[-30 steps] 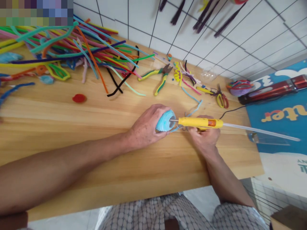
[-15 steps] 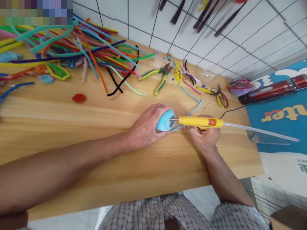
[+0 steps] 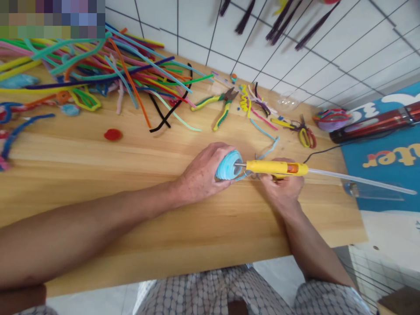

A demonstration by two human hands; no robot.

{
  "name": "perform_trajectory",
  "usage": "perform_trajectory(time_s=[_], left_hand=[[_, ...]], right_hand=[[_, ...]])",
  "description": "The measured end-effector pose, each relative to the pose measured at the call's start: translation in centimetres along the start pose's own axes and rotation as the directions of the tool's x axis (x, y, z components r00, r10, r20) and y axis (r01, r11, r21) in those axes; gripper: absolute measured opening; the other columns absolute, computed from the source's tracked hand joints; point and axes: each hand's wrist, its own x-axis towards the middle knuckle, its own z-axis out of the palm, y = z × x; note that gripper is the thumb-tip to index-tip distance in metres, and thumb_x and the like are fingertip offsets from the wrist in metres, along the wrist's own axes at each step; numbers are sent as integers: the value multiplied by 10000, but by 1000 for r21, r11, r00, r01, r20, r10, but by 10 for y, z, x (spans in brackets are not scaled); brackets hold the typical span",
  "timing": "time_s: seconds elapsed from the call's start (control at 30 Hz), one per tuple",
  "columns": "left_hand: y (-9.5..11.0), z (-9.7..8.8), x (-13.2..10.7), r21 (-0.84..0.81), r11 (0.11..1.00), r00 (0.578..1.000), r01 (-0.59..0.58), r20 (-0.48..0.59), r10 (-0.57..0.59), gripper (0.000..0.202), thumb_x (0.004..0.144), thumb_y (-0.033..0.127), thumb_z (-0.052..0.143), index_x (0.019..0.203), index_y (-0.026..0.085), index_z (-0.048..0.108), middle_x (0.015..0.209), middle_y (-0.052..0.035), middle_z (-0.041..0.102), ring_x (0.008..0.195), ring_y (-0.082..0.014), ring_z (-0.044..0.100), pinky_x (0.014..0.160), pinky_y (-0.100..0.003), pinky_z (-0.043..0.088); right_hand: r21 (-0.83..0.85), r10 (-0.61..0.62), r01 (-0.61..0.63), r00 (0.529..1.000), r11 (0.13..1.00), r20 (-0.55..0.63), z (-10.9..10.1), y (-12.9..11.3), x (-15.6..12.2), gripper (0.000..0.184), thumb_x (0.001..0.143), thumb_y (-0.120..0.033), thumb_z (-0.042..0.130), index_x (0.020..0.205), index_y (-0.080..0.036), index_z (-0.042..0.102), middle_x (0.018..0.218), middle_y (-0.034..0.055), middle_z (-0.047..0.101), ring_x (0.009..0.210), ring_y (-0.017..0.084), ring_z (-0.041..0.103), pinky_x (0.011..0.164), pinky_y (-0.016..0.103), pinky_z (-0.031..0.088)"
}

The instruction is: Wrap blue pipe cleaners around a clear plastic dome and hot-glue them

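Observation:
My left hand [image 3: 205, 175] is wrapped round a light blue ball [image 3: 226, 166] wound in pipe cleaner, with a bare, see-through patch facing right. My right hand [image 3: 285, 188] grips a yellow hot glue gun [image 3: 275, 167] by its handle. The gun's metal nozzle meets the bare patch; whether it presses on it, I cannot tell. From the gun's back sticks a long clear glue stick [image 3: 361, 178]. A loose tail of light blue pipe cleaner [image 3: 243, 176] runs from the ball toward my right hand, partly hidden behind the gun.
Many coloured pipe cleaners [image 3: 131, 74] are heaped at the back left. Green and yellow pliers [image 3: 223, 107] and red-yellow scissors [image 3: 306, 136] lie behind my hands. A red disc [image 3: 113, 134] sits left, and a dark red cylinder [image 3: 377, 122] at the right.
The view has shifted slightly, so everything appears a little further right. My hands, the ball and the glue gun keep the same positions relative to each other.

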Motion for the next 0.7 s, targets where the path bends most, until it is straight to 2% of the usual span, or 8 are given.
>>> perform_trajectory(time_s=[0.23,0.43,0.57,0.7], left_hand=[[0,4,2,0,1000,1000,2,7,-2,725,866,280,841,1474,201,454,1446,-188,638,1379,-342,623,1172,-566,546],[1,4,4,-10,999,998,52,34,-52,693,876,307,827,1464,229,469,1472,-170,634,1409,-341,615,1198,-574,532],[1,3,4,-4,999,999,44,32,-44,698,880,337,834,1464,203,477,1455,-185,644,1393,-343,622,1191,-570,540],[1,3,4,7,998,997,65,47,-65,717,858,323,855,1466,241,482,1471,-157,640,1399,-335,621,1200,-575,535]], right_hand=[[-87,-117,111,991,990,-68,-1,7,1,102,719,-290,682,816,-259,679,754,41,744,661,259,710,622,373,577],[-141,-110,99,992,985,-66,-2,12,0,111,720,-301,684,828,-276,696,779,64,776,701,305,737,642,405,580],[-176,-125,110,989,978,-74,-2,15,-2,102,761,-322,686,850,-274,703,766,50,766,651,289,724,589,375,557],[-163,-153,138,985,977,-78,0,19,-2,89,774,-312,685,858,-288,703,797,54,788,693,298,738,629,385,579]])
